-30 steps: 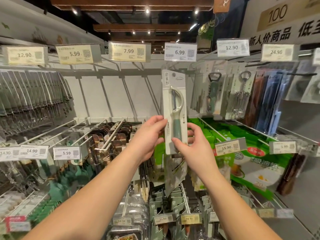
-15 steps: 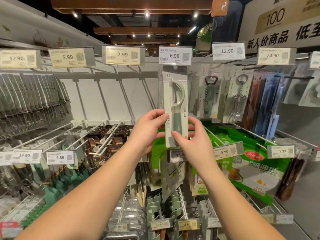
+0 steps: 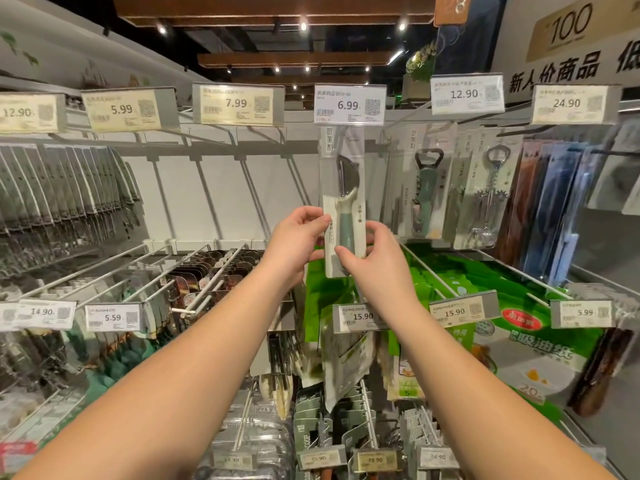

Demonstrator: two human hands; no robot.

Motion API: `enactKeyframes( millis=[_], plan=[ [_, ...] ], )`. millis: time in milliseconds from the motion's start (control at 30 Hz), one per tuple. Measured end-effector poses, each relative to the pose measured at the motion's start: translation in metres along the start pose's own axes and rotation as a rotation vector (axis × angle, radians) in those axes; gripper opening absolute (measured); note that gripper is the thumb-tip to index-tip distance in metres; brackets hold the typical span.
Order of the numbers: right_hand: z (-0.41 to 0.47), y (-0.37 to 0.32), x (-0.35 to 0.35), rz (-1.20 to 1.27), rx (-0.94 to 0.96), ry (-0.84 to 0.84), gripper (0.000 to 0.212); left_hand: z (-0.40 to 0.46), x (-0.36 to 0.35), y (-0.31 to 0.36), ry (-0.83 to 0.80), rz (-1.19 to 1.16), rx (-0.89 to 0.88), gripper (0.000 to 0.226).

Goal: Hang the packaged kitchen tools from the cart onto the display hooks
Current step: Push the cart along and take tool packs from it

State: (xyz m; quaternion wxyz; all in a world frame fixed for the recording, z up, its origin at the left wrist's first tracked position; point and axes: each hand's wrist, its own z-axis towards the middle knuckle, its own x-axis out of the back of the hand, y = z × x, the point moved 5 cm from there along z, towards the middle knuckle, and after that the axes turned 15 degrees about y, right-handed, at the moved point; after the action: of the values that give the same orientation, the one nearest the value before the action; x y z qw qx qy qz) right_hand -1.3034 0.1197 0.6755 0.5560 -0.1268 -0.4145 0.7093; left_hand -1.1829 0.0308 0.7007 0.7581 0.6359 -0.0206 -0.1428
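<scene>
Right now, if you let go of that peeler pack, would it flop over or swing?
The peeler pack looks stiff: it stands straight above both hands. It is probably light, since fingertips alone pinch it. Whether its top is on the hook cannot be told, so it might swing or drop.

A shop, kitchenware aisle: price tags w/ barcodes on rows of display hooks, packaged tools hanging, promo sign overhead.

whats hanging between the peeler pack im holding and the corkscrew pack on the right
In the head view, a packaged bottle opener with a green handle hangs between the peeler pack and the corkscrew pack.
</scene>
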Motion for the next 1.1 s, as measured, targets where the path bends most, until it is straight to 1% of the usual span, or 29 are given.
enactKeyframes(
  millis=[67, 167, 300, 500, 667, 767, 933, 1000, 1100],
  plan=[
    [0.008, 0.001, -0.007, -0.018, 0.005, 0.006, 0.071, 0.011, -0.001, -0.002, 0.031, 0.034, -0.010, 0.004],
    [0.020, 0.003, -0.022, -0.033, -0.002, 0.004, 0.071, 0.027, -0.004, -0.006, 0.080, 0.067, -0.008, 0.011],
    [0.038, 0.010, -0.041, -0.087, -0.033, -0.013, 0.072, 0.044, -0.008, -0.011, 0.143, 0.046, 0.037, 0.021],
    [0.053, 0.015, -0.058, -0.097, -0.038, 0.001, 0.060, 0.061, -0.015, -0.016, 0.168, 0.022, 0.098, 0.021],
    [0.059, 0.019, -0.063, -0.117, -0.068, -0.008, 0.066, 0.066, -0.017, -0.022, 0.157, 0.078, 0.112, 0.025],
    [0.061, 0.019, -0.065, -0.125, -0.086, -0.021, 0.064, 0.067, -0.018, -0.021, 0.159, 0.085, 0.119, 0.028],
    [0.065, 0.017, -0.068, -0.138, -0.131, -0.034, 0.059, 0.071, -0.021, -0.018, 0.144, 0.115, 0.126, 0.024],
    [0.066, 0.018, -0.068, -0.143, -0.143, -0.044, 0.062, 0.072, -0.019, -0.018, 0.128, 0.146, 0.121, 0.025],
    [0.063, 0.021, -0.064, -0.150, -0.168, -0.078, 0.082, 0.071, -0.008, -0.016, 0.115, 0.196, 0.086, 0.020]
  ],
)
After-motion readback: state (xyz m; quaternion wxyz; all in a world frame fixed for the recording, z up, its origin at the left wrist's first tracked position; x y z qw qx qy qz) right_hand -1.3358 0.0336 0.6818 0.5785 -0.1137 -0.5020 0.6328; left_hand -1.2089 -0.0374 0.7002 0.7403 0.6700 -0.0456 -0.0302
